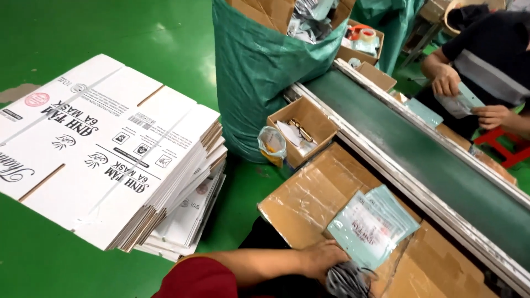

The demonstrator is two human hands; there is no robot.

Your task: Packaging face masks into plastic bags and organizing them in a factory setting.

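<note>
Pale-green packets (371, 225) lie fanned on a flat brown carton (309, 198) at the lower right of the frame, beside the green conveyor belt (441, 171). One hand (323, 258) of the person, which one I cannot tell, rests at the packets' lower edge, fingers closed on a dark bundle (345, 278). White flattened boxes (110, 154) are stacked at left. Upper right, a co-worker's hands (469, 96) hold a packet.

A packing workshop: conveyor belt (441, 165), stacked flat cartons (110, 149), green floor (83, 33), waste sack (259, 72).
</note>
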